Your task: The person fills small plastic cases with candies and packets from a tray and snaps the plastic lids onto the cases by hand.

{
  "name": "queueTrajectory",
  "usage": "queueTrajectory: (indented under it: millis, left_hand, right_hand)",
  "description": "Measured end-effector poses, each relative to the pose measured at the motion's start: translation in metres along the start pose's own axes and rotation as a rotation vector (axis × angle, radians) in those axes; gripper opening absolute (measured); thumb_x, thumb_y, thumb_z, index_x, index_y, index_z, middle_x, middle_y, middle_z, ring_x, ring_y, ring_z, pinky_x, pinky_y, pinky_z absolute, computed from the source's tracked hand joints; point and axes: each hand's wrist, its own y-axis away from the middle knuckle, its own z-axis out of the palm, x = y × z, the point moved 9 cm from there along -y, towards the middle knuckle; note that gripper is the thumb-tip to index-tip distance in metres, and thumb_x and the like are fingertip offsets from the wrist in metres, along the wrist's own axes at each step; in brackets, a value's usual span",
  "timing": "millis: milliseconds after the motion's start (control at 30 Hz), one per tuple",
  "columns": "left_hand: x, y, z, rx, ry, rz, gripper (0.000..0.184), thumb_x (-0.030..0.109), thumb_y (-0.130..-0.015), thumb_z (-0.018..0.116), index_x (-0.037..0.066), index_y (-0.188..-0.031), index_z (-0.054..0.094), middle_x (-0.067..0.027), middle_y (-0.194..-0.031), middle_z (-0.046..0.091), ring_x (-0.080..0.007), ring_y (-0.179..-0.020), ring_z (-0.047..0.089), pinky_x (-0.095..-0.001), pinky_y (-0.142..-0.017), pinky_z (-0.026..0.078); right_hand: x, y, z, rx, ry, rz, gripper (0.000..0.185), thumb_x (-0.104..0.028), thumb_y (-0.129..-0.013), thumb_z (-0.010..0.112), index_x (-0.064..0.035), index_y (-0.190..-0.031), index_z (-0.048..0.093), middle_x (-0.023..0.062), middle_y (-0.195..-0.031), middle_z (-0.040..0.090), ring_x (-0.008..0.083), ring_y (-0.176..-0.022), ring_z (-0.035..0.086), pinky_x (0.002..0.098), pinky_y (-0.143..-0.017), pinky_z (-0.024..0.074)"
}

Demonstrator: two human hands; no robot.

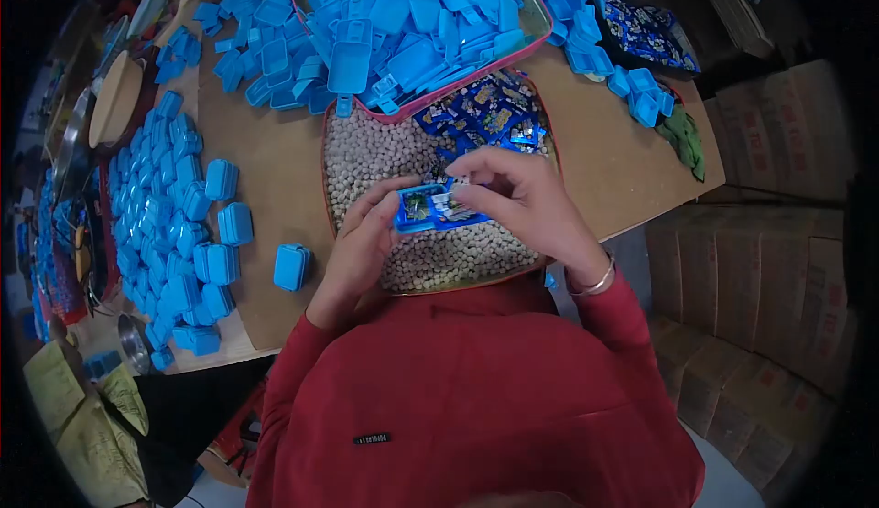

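My left hand (pixel 368 230) grips a small blue plastic box (pixel 414 227) by its left end, with the lid folded open. Inside the box lie a printed packet (pixel 417 204) and some pale contents. Over the box's right half is my right hand (pixel 513 189), thumb and fingers drawn together in a pinch. Whatever sits between those fingertips is too small to make out. Below both hands is a tray (pixel 328 188) of small pale round pieces (pixel 375 156), with a heap of dark blue printed packets (pixel 485 110) at its far right.
A pink-rimmed tray (pixel 430 101) heaped with empty blue boxes (pixel 412 14) overlaps the far edge. Closed blue boxes (pixel 169 233) are piled at left, one closed box (pixel 292 266) apart. At right are a black tray of packets (pixel 645 32), a green cloth (pixel 682 142) and cartons (pixel 751 252).
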Motion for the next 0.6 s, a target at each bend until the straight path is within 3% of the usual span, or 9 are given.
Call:
queueTrajectory:
  millis: [33,167,200,267,333,400,600]
  left_hand:
    - [-0.002,0.000,0.000,0.001,-0.005,-0.006,0.037,0.022,-0.103,0.041,-0.001,-0.132,0.047,-0.0114,-0.124,0.057,-0.0177,-0.113,0.058,-0.0343,-0.094,0.050]
    - [0.002,0.000,-0.005,0.006,0.048,0.012,0.041,0.027,-0.104,0.040,-0.001,-0.133,0.047,-0.0121,-0.124,0.058,-0.0191,-0.113,0.059,-0.0348,-0.094,0.050]
    - [0.004,0.002,-0.008,0.015,0.083,0.023,0.042,0.028,-0.104,0.040,-0.001,-0.133,0.047,-0.0124,-0.124,0.058,-0.0194,-0.113,0.059,-0.0349,-0.094,0.051]
    - [0.006,0.004,-0.007,0.022,0.111,0.038,0.044,0.032,-0.103,0.041,-0.001,-0.133,0.047,-0.0126,-0.124,0.058,-0.0197,-0.111,0.060,-0.0355,-0.093,0.051]
    - [0.006,0.001,-0.004,-0.029,0.220,0.056,0.042,0.030,-0.101,0.046,0.000,-0.130,0.049,-0.0125,-0.122,0.059,-0.0191,-0.109,0.061,-0.0352,-0.092,0.052]
    - [0.005,0.001,-0.008,0.034,0.117,0.062,0.036,0.025,-0.098,0.054,0.001,-0.125,0.053,-0.0107,-0.117,0.061,-0.0170,-0.101,0.063,-0.0324,-0.087,0.054]
    - [0.011,0.004,-0.023,0.253,-0.179,0.158,0.024,0.008,-0.087,0.070,0.004,-0.108,0.062,-0.0019,-0.095,0.066,-0.0080,-0.081,0.063,-0.0234,-0.072,0.054]
  right_hand:
    - [0.002,-0.003,0.010,-0.010,-0.076,0.061,0.010,-0.007,-0.087,0.067,0.0003,-0.090,0.060,0.0035,-0.073,0.055,0.0103,-0.066,0.054,0.0258,-0.057,0.0420]
    - [-0.026,-0.023,0.022,0.033,0.256,-0.280,0.016,-0.010,-0.085,0.071,-0.0016,-0.083,0.057,0.0055,-0.073,0.052,0.0139,-0.064,0.053,0.0278,-0.054,0.0406]
    - [-0.033,-0.031,0.015,0.085,0.281,-0.327,0.021,-0.016,-0.081,0.072,-0.0038,-0.079,0.055,0.0114,-0.077,0.052,0.0295,-0.066,0.057,0.0394,-0.057,0.0455]
    - [-0.055,-0.053,-0.002,0.277,0.579,-0.489,0.021,-0.019,-0.080,0.072,-0.0044,-0.077,0.056,0.0123,-0.078,0.054,0.0295,-0.072,0.060,0.0389,-0.059,0.0469]
    - [-0.060,-0.080,-0.001,0.327,0.830,-0.526,0.020,-0.023,-0.078,0.072,-0.0055,-0.076,0.063,0.0127,-0.081,0.058,0.0310,-0.075,0.062,0.0413,-0.061,0.0493]
    - [-0.054,-0.100,0.014,0.365,1.017,-0.637,0.020,-0.024,-0.076,0.072,-0.0057,-0.075,0.066,0.0129,-0.082,0.060,0.0317,-0.075,0.062,0.0427,-0.062,0.0501]
    - [-0.047,-0.115,0.021,0.303,0.975,-0.561,0.018,-0.022,-0.072,0.070,-0.0045,-0.073,0.067,0.0136,-0.081,0.061,0.0315,-0.081,0.061,0.0422,-0.069,0.0506]
